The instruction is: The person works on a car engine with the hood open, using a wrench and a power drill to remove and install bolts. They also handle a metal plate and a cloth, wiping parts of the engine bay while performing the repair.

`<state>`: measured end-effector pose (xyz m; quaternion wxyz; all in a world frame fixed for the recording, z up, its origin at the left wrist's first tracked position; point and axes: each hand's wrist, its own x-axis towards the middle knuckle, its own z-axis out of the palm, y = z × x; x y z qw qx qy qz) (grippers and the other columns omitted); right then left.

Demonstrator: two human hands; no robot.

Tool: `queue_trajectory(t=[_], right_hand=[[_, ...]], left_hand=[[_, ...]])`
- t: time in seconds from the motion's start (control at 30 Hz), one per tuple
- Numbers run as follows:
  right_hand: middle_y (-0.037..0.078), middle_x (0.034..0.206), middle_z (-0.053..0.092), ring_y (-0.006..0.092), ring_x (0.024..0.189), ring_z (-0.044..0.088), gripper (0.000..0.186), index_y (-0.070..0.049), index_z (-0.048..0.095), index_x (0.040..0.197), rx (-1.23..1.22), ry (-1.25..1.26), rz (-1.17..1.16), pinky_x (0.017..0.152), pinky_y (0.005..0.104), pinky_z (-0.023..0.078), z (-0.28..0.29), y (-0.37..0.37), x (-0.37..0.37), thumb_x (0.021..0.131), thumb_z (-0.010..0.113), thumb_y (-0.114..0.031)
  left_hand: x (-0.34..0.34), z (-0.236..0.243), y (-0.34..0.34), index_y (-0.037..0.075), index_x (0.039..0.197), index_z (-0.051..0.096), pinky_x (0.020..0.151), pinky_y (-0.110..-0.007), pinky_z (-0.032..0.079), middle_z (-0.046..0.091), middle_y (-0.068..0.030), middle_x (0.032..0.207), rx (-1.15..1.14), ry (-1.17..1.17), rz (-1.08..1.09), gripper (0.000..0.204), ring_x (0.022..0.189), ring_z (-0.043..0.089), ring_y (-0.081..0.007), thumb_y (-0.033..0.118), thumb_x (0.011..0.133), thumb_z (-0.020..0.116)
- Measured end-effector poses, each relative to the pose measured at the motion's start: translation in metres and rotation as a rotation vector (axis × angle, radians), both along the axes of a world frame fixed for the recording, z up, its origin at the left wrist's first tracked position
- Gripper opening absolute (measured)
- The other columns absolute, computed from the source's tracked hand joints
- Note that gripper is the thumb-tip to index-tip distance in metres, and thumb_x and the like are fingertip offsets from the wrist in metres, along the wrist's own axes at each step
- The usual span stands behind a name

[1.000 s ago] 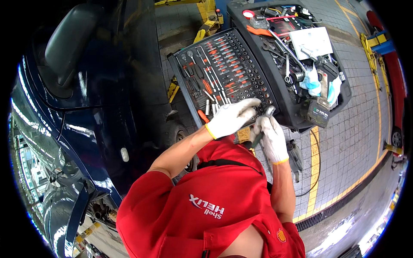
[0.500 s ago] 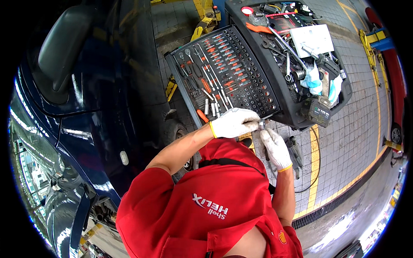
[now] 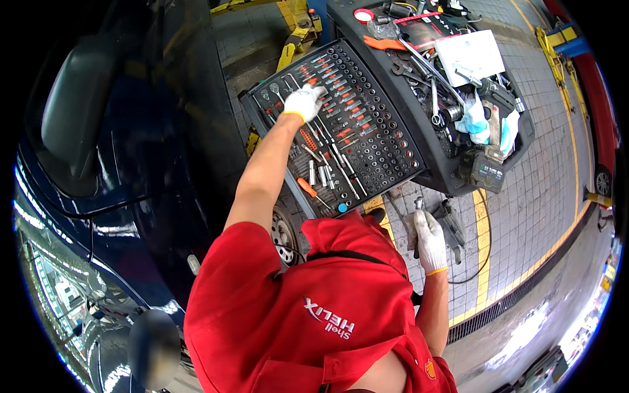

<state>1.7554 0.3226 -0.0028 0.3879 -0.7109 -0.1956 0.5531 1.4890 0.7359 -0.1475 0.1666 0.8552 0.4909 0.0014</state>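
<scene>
One right hand [image 3: 429,241] grips one metal-headed tool [image 3: 419,204]; one left hand [image 3: 303,103], grip unclear, overhangs one drawer [image 3: 380,181].

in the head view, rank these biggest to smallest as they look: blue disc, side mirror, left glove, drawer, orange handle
1. drawer
2. side mirror
3. left glove
4. orange handle
5. blue disc

Apparent size only; differing nearness to the camera leaves true sizes unsure.

The open black drawer [image 3: 393,188] holds round metal sockets [image 3: 376,107] and an orange-handled screwdriver [image 3: 306,187]. On the black plastic cart top [image 3: 395,87] lies a silver metal wrench [image 3: 435,98].
</scene>
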Motion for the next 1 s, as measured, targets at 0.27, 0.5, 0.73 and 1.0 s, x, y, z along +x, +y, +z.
queue_trajectory(t=[0.27, 0.5, 0.73, 1.0], right_hand=[[0.000, 0.065, 0.051, 0.0102, 0.052, 0.047, 0.051, 0.001, 0.067, 0.106, -0.059, -0.046, -0.015, 0.049, 0.0275, 0.041, 0.000, -0.003, -0.008, 0.111, 0.051, -0.047], [0.001, 0.068, 0.054, 0.0118, 0.053, 0.053, 0.064, 0.002, 0.066, 0.106, 0.099, 0.051, -0.246, 0.048, 0.0273, 0.041, -0.003, -0.024, -0.017, 0.110, 0.045, -0.058], [0.004, 0.068, 0.052, 0.0167, 0.058, 0.049, 0.061, 0.002, 0.064, 0.103, 0.371, 0.086, -0.574, 0.057, 0.0324, 0.041, -0.008, -0.056, -0.032, 0.112, 0.041, -0.054], [0.001, 0.070, 0.047, 0.0146, 0.056, 0.041, 0.053, -0.005, 0.057, 0.097, 0.499, 0.307, -0.709, 0.052, 0.0326, 0.033, -0.001, -0.167, -0.030, 0.108, 0.051, -0.056]], left_hand=[[0.013, 0.007, 0.068, 0.018, 0.147, 0.054, 0.107, -0.047, 0.050, 0.063, -0.0218, 0.139, -0.127, 0.219, -0.283, 0.069, 0.128, 0.062, -0.0402, 0.034, 0.086, 0.082], [0.008, 0.005, 0.064, 0.005, 0.120, 0.063, 0.097, -0.048, 0.051, 0.072, -0.0225, 0.120, -0.042, -0.012, -0.212, 0.041, 0.116, 0.066, -0.0409, 0.035, 0.094, 0.073], [0.054, 0.073, -0.076, 0.002, 0.127, 0.065, 0.088, -0.034, 0.058, 0.074, -0.0093, 0.106, -0.628, -0.782, 0.034, 0.034, 0.096, 0.070, -0.0172, 0.018, 0.099, 0.075], [0.127, 0.156, -0.340, -0.003, 0.126, 0.063, 0.100, -0.037, 0.059, 0.071, -0.0117, 0.119, -1.449, -0.948, -0.166, 0.031, 0.109, 0.071, -0.0224, 0.006, 0.098, 0.074]])
